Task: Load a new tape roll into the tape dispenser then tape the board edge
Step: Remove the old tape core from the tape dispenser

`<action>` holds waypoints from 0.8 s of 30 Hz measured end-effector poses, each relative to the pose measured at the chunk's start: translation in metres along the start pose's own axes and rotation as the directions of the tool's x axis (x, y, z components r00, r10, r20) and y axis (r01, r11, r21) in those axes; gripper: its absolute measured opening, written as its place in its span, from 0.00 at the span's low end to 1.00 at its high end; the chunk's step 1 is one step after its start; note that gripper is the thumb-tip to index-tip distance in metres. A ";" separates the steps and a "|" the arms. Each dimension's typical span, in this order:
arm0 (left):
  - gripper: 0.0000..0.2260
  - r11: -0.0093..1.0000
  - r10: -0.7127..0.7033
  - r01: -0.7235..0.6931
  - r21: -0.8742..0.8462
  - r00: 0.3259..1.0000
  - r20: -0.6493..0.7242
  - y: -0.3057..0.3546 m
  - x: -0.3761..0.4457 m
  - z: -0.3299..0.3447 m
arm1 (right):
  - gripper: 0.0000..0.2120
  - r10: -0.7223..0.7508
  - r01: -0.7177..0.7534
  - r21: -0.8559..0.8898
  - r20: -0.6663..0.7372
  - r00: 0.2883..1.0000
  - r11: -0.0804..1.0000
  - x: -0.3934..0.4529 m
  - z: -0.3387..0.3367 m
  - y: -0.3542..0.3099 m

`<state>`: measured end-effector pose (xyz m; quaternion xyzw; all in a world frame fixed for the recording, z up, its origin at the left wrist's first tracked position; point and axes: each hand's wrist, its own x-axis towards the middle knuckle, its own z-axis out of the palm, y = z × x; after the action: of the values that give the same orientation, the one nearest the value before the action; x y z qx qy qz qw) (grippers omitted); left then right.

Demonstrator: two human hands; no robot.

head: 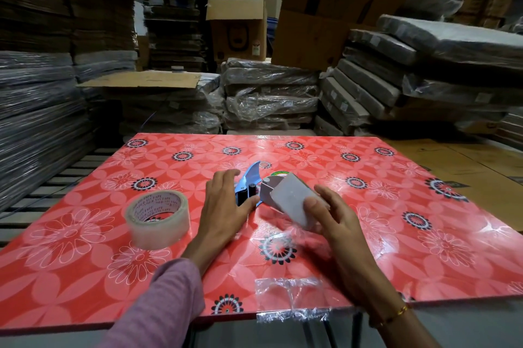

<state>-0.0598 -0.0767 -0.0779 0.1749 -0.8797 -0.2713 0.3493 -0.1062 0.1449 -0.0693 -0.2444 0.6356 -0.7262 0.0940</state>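
A red flower-patterned board [368, 220] lies flat in front of me. On it, left of centre, a roll of clear tape [157, 219] with a printed cardboard core lies on its side. My left hand [223, 206] rests on the blue metal tape dispenser [249, 186] near the board's middle, thumb against its black roller. My right hand [334, 223] grips a blurred pale grey tape roll [291, 203] that sits at the dispenser's right end. Crinkled clear tape [291, 302] is stuck over the board's near edge.
Plastic-wrapped stacks of boards [271, 95] stand behind the board and to the left and right. Cardboard boxes [236, 28] are piled at the back. Flat cardboard sheets [469, 161] lie to the right of the board. A slatted surface shows at the left.
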 end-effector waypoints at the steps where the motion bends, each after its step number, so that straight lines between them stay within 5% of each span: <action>1: 0.23 0.999 0.033 -0.032 0.018 0.998 -0.057 0.003 -0.002 -0.002 | 0.29 0.041 -0.041 0.055 0.005 0.999 0.998 -0.002 0.001 0.000; 6: 0.13 0.970 0.153 -0.182 -0.163 0.972 -0.177 0.027 -0.018 -0.019 | 0.17 0.098 -0.099 0.226 0.013 0.995 0.969 -0.009 0.002 -0.005; 11: 0.08 0.821 0.040 0.000 -0.571 0.998 0.058 0.047 -0.058 -0.029 | 0.33 0.119 -0.126 0.226 0.047 0.992 0.966 -0.010 0.002 -0.006; 15: 0.14 0.650 -0.027 0.170 -0.741 0.979 0.200 0.047 -0.076 -0.035 | 0.28 0.081 -0.106 0.193 0.132 0.988 0.975 -0.015 0.006 -0.003; 19: 0.24 0.573 -0.004 0.315 -0.757 0.924 0.382 0.046 -0.079 -0.039 | 0.16 0.025 -0.037 0.062 0.177 0.984 0.997 -0.024 0.011 -0.009; 24: 0.22 0.576 0.019 0.306 -0.758 0.922 0.388 0.051 -0.082 -0.041 | 0.26 -0.044 0.060 -0.070 0.206 0.977 0.996 -0.026 0.006 -0.010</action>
<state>0.0201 -0.0102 -0.0653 0.0177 -0.6903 -0.6945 0.2021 -0.0790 0.1530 -0.0658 -0.3378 0.6431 -0.6748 0.1304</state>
